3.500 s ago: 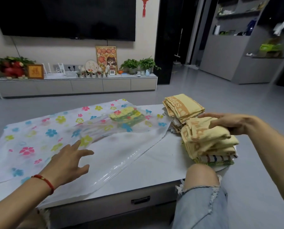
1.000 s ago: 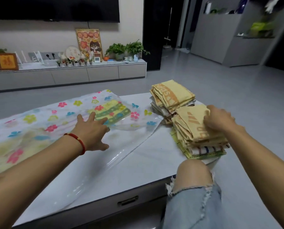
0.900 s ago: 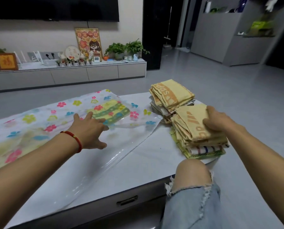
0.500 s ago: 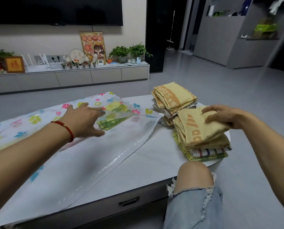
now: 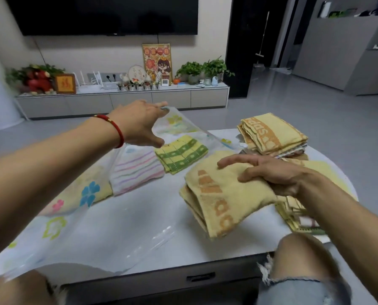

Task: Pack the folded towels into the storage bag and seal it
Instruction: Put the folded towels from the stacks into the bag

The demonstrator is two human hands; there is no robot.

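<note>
The flower-printed clear storage bag (image 5: pixel 78 219) lies across the white table (image 5: pixel 205 252). My left hand (image 5: pixel 143 124) holds the bag's upper flap lifted at its open end. Inside lie a green-and-yellow towel (image 5: pixel 180 154), a pink-striped towel (image 5: pixel 135 172) and a yellow one under the printed layer. My right hand (image 5: pixel 271 172) grips a folded yellow towel with orange lettering (image 5: pixel 225 194), held off the table just right of the bag's mouth. Two piles of folded towels remain on the table: one at the far right (image 5: pixel 271 133), one beneath my right forearm (image 5: pixel 300 219).
My knees in torn jeans are at the table's near edge (image 5: pixel 304 260). A table drawer handle (image 5: pixel 200 277) faces me. Beyond the table are grey floor and a low TV cabinet (image 5: pixel 126 100) with plants and frames.
My left hand has lifted the bag's top flap, exposing the towels inside. My right hand has taken the top yellow towel off the near pile and carried it left toward the bag's mouth.
</note>
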